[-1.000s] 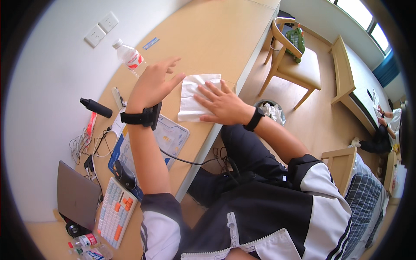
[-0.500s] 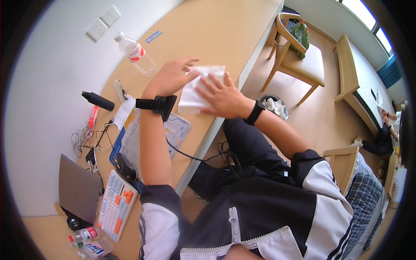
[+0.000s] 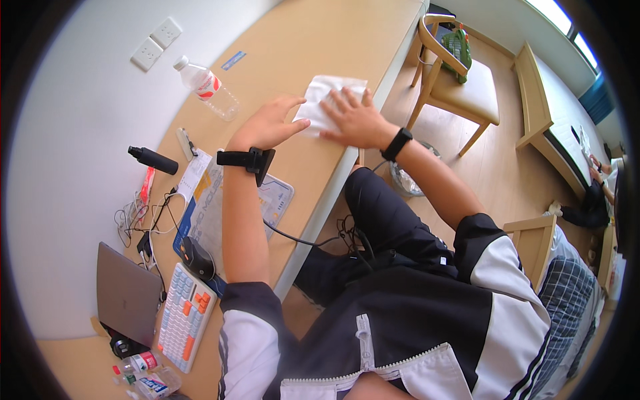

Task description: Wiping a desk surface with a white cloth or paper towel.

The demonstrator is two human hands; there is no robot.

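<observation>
White cloth (image 3: 316, 100) and both hands are sliding farther along desk (image 3: 293, 47), away from mouse mat (image 3: 275, 200), in head view. Right hand (image 3: 360, 125) is pressing on cloth, fingers spread. Left hand (image 3: 265, 125) is curving at cloth's left edge, thumb and fingers apart; contact cannot tell. Wiping stroke seemingly underway; next stroke likely calling for flat palm, even pressure.

A thin white sheet, cloth or tissue (image 3: 319, 95), lies spread on a pale wooden desk (image 3: 293, 40). Roughly square, it sits near the desk's edge.
</observation>
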